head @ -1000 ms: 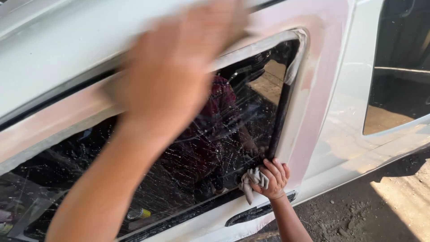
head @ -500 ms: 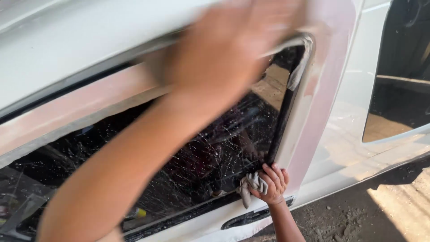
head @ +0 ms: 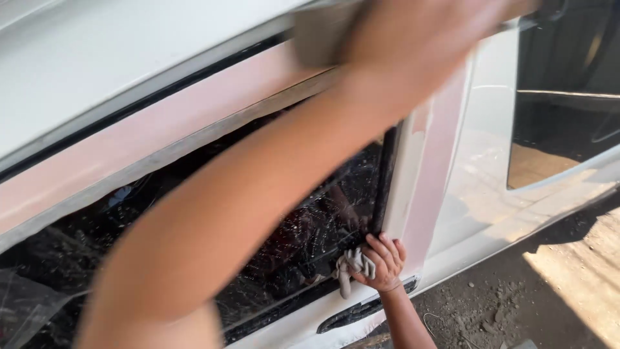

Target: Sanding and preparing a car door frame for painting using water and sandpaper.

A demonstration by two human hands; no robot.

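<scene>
Outdoors, beside a white car door point(head: 161, 71), your left hand point(head: 420, 45) presses a grey sanding pad point(head: 320, 35) on the pink primed window frame point(head: 142, 148); its fingers are too blurred to tell. Below that frame, your right hand point(head: 382, 262) pinches a crumpled grey cloth point(head: 352, 265) at the dark window's corner.

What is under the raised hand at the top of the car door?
The left hand presses a grey sanding pad against the pinkish door frame. The frame beneath is hidden.

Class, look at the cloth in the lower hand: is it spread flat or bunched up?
Bunched up. The grey cloth is crumpled in the right hand, folds hanging from the fist by the car window.
</scene>
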